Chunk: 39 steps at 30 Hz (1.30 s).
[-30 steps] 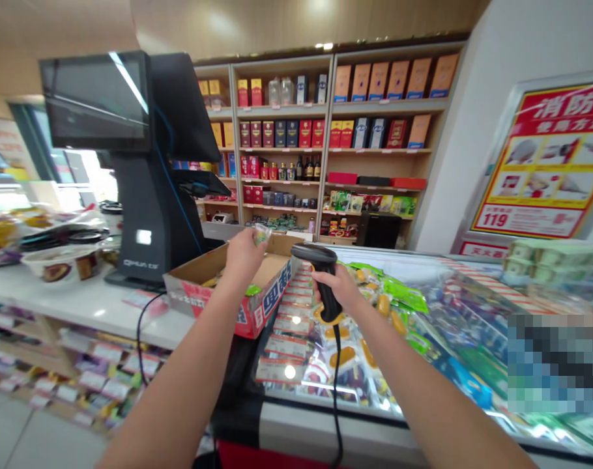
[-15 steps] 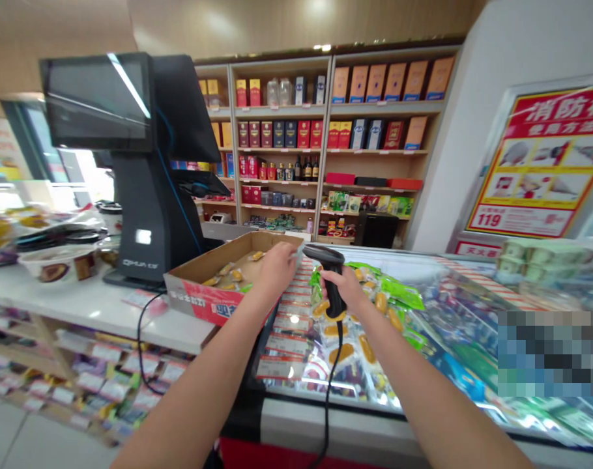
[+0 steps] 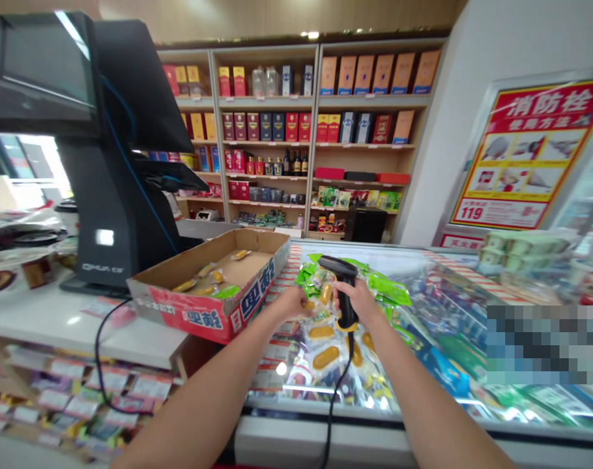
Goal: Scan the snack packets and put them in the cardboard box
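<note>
While in right hand [image 3: 363, 303], scanner [image 3: 343, 285] over packets [image 3: 324, 344].

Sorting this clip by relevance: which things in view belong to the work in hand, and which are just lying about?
In use:
right hand gripping the black handheld barcode scanner
left hand at the pile of green-and-yellow snack packets
shallow cardboard tray holding a few more

Lying about:
black point-of-sale terminal
wooden shelves of boxed goods
red wall poster

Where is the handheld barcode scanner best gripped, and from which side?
Grip the barcode scanner by its upright handle, from the near side, as the right hand does. Its head juts away over the snack packets, and its cable hangs from the handle's base.
</note>
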Available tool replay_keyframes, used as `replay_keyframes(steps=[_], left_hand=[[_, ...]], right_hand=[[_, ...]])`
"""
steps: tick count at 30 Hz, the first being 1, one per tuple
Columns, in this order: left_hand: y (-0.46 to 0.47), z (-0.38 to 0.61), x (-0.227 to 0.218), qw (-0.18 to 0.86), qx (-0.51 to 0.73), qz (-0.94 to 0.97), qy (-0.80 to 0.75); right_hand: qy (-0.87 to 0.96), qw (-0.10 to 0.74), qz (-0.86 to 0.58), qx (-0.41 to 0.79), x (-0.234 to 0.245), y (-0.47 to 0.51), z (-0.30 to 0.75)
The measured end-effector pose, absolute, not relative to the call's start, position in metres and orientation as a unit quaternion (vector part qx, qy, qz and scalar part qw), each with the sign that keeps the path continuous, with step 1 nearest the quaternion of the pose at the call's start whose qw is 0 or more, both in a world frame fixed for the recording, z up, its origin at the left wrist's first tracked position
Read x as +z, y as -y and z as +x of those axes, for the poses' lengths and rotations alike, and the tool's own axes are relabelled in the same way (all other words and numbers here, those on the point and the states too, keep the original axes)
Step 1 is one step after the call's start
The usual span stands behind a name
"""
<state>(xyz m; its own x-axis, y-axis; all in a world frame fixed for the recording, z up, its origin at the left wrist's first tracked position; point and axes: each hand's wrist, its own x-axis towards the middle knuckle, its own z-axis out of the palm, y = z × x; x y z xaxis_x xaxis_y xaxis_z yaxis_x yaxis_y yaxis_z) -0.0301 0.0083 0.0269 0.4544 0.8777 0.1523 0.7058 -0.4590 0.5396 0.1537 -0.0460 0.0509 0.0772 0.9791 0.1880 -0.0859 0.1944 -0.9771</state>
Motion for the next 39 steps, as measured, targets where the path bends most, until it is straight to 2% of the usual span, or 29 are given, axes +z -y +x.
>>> replay_keyframes(steps=[4, 9, 12, 18, 25, 39], left_hand=[[-0.014, -0.033, 0.024, 0.303, 0.28, 0.775, -0.479], [-0.013, -0.034, 0.036, 0.634, 0.401, 0.519, -0.411], [-0.01, -0.033, 0.041, 0.715, 0.427, 0.425, -0.354], [-0.006, -0.027, 0.039, 0.599, 0.566, 0.459, -0.332], [0.001, -0.024, 0.046, 0.487, 0.625, 0.505, -0.342], [0.007, -0.018, 0.045, 0.51, 0.604, 0.503, -0.349]], right_hand=[[0.517, 0.583, -0.424, 0.461, 0.052, 0.05, 0.152], [0.512, 0.581, -0.389, 0.499, 0.056, 0.057, 0.149], [0.509, 0.573, -0.381, 0.517, 0.058, 0.059, 0.149], [0.531, 0.551, -0.391, 0.511, 0.058, 0.062, 0.151], [0.569, 0.515, -0.384, 0.513, 0.062, 0.067, 0.149], [0.581, 0.502, -0.411, 0.492, 0.058, 0.066, 0.145]])
